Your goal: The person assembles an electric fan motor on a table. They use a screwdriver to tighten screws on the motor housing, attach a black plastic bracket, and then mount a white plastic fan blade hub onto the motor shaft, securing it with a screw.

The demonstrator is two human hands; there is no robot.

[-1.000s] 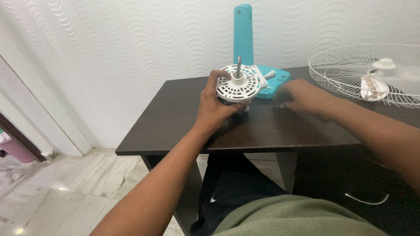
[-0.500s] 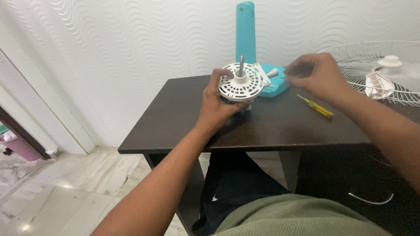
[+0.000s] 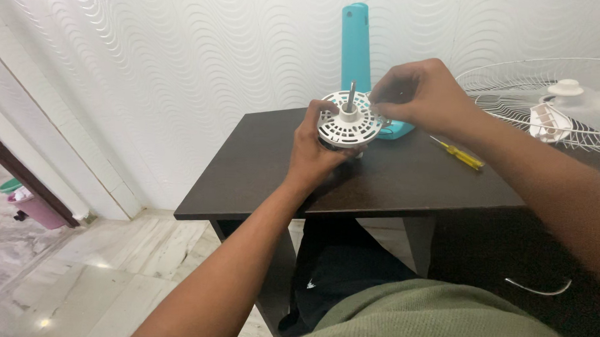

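Left hand (image 3: 312,151) wrapped around the underside of the white fan motor housing (image 3: 349,124), fingers curled shut on it, holding it upright just above the dark table (image 3: 379,178), near the back centre. Housing's round vented face points up, metal shaft (image 3: 351,97) standing straight out of the middle. Right hand (image 3: 419,94) sits at the housing's right rim, fingertips (image 3: 380,98) pinched together against the edge; can't tell whether anything small is caught between them, too small and partly hidden by the knuckles. Teal fan base (image 3: 400,129) lies flat on the table directly behind the housing, mostly covered by the right hand, with its teal column (image 3: 355,47) rising upright against the wavy white wall (image 3: 184,65). Yellow-handled screwdriver (image 3: 459,154) lies loose on the table to the right of the housing, under the right forearm, touching neither hand. White wire fan guard (image 3: 515,96) rests at the table's far right corner, with a white plastic cap (image 3: 569,88) and a white blade part (image 3: 547,124) lying inside it, well apart from both hands. Pink bin (image 3: 36,209) on the tiled floor far left.
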